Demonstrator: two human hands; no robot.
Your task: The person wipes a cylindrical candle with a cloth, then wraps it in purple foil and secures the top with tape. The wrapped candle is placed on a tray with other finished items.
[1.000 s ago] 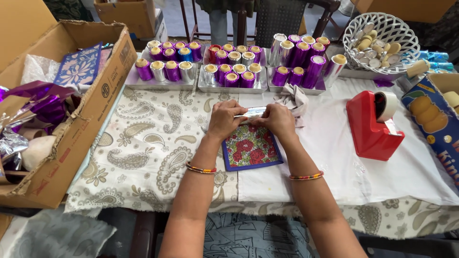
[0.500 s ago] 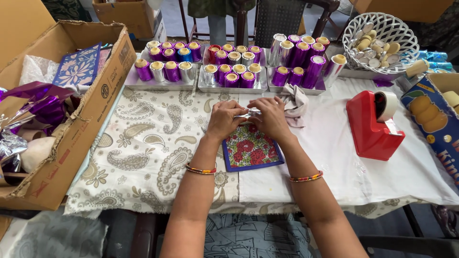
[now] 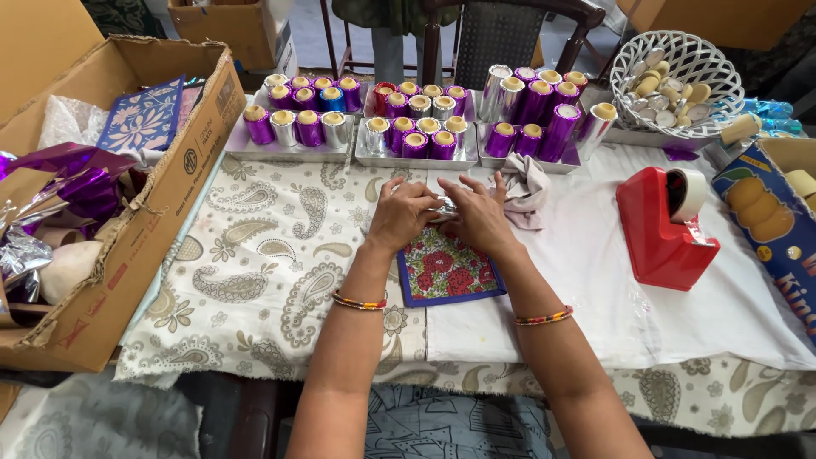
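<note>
Hands meeting above floral mat (image 3: 446, 272), left hand (image 3: 401, 214) and right hand (image 3: 478, 218) palms down, fingers curled, pinching what seems a small silver foil piece (image 3: 444, 206) between them, forearms angled inward, red tape dispenser (image 3: 665, 223) well right of mat.

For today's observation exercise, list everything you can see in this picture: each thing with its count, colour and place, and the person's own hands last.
foil-wrapped piece: one, silver, between both hands
floral mat: one, red and blue, under the hands
trays: three, silver, back of table, holding many purple and silver foil-wrapped rolls
tape dispenser: one, red, right of the hands
basket: one, white, back right, full of pale round pieces
grey cloth: one, beside the right hand
cardboard box: one, brown, left, with purple foil inside
tablecloth: one, cream paisley
bangles: one on each wrist, multicoloured
left hand: on the foil piece
right hand: on the foil piece
</note>
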